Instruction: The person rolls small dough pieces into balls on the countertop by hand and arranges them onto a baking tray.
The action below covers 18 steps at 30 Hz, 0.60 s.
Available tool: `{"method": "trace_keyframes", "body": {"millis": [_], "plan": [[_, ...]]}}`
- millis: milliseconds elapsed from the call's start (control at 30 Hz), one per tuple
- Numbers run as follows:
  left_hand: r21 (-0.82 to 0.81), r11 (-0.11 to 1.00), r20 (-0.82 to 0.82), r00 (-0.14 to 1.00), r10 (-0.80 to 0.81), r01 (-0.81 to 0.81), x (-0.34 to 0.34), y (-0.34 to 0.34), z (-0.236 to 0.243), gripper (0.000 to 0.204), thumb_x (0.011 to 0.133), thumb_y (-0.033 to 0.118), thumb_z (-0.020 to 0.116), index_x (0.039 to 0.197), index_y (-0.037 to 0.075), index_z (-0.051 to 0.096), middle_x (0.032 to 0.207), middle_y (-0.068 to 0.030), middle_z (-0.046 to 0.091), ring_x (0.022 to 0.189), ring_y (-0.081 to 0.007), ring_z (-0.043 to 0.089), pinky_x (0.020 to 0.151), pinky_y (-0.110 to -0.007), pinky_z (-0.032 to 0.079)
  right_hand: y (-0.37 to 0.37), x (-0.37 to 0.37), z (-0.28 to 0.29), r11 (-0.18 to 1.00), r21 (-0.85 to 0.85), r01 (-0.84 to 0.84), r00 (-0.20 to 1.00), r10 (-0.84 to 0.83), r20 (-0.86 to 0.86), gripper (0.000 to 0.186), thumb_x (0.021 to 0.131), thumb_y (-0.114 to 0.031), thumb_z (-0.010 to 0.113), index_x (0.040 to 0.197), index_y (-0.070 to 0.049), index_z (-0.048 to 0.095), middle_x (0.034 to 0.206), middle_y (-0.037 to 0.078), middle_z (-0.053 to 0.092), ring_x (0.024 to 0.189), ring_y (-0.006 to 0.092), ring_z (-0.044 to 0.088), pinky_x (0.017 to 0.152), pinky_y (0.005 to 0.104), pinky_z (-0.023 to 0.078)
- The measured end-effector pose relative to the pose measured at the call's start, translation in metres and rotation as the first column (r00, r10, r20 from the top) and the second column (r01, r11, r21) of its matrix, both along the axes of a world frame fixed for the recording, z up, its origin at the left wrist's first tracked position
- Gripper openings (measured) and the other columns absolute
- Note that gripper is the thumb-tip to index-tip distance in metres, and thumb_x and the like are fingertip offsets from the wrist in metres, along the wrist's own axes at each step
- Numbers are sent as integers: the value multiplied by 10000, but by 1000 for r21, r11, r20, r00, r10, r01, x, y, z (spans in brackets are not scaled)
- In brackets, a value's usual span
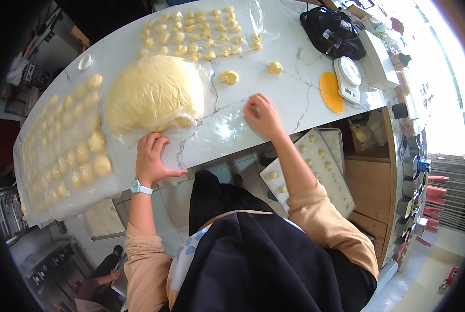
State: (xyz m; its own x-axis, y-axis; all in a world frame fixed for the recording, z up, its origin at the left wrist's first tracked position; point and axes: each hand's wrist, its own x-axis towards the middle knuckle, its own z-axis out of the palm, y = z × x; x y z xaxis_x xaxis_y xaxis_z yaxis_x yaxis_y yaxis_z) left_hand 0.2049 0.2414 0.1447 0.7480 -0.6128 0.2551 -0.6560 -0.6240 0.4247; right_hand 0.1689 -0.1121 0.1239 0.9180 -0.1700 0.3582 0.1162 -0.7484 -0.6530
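Note:
My left hand point(153, 158), with a pale blue watch on its wrist, has its thumb spread out and its fingertips at the lower edge of a large plastic-covered mound of yellow dough point(154, 91) on the marble table point(300, 104). My right hand point(260, 115) is slightly blurred, fingers curled low over the table right of the mound; what is inside them, if anything, is hidden. Beyond it sit two small dough pieces point(229, 77) point(275, 68). Many small dough pieces point(207, 34) lie on plastic at the back, and rows of dough balls point(71, 158) under plastic at the left.
A white scale point(350, 73), orange oval scraper point(331, 92) and black bag point(331, 36) are at the back right. Trays with dough balls point(313, 156) are below the table's front edge. A small white cup point(85, 62) stands left. Another person point(105, 278) is at lower left.

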Motion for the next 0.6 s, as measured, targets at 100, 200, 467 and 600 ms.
{"method": "trace_keyframes", "body": {"millis": [100, 200, 467, 600], "plan": [[6, 1000, -7, 1000, 18, -18, -1, 0, 0, 791, 392, 491, 917, 999, 128, 564, 1058, -68, 518, 1056, -302, 499, 967, -430, 392, -25, -27, 10, 997, 71, 7, 1000, -9, 30, 423, 763, -61, 679, 1169, -92, 567, 942, 86, 655, 966, 278, 634, 885, 367, 503], [7, 1000, 6, 1000, 17, -17, -2, 0, 1, 788, 389, 487, 920, 995, 126, 567, 1062, -68, 518, 1057, -300, 500, 960, -433, 397, -39, -31, 26, 979, 196, 52, 990, -25, -137, 576, 767, -101, 740, 1292, -97, 503, 968, 80, 666, 960, 245, 649, 895, 355, 510], [-6, 1000, 22, 999, 24, -24, -3, 0, -2, 804, 381, 492, 919, 1003, 122, 569, 1070, -64, 519, 1059, -295, 501, 962, -433, 394, -24, 0, -6, 898, 438, -44, 995, 81, -66, 203, 876, -54, 640, 1069, -52, 578, 939, 61, 648, 891, 172, 631, 832, 300, 497], [2, 1000, -4, 1000, 4, -4, 1, -3, 1, 799, 378, 486, 919, 999, 121, 572, 1078, -65, 518, 1070, -298, 497, 967, -436, 393, -51, -39, -7, 989, 72, -128, 992, 127, 13, 155, 799, -4, 663, 927, -58, 594, 890, 84, 628, 852, 244, 636, 780, 337, 508]]}}
